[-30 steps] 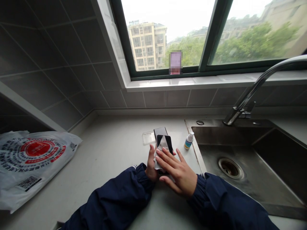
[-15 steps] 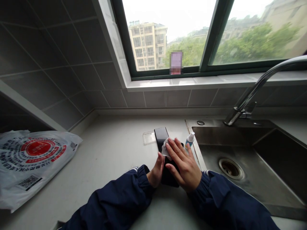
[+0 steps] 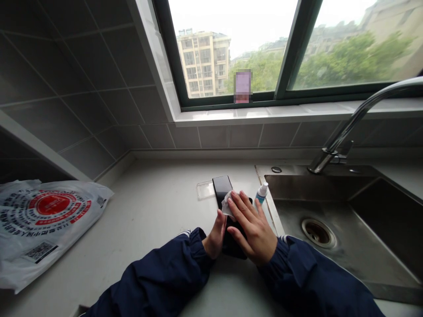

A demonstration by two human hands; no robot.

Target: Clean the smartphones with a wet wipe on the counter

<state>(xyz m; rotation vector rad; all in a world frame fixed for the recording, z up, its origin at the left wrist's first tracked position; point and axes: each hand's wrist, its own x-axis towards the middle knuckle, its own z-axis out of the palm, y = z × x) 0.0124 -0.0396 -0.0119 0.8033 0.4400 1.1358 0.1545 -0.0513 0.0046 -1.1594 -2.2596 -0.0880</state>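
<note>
A black phone is held low over the counter, its left edge against my left hand, whose thumb points up and whose other fingers are hidden. My right hand presses a crumpled white tissue on the phone's upper part, its fingers stretched along the screen. Just beyond lies another glossy dark slab that looks like a phone, partly covered by the tissue and hand. Beside it is a clear phone case. A small spray bottle with a white top stands right of my right fingers.
On the right is a steel sink with a drain and a chrome faucet. A white plastic bag with red print lies at the left on the pale counter. A window is behind.
My right hand and the tissue have shifted very slightly left on the phone, showing more of the spray bottle. My left hand stays in place.
</note>
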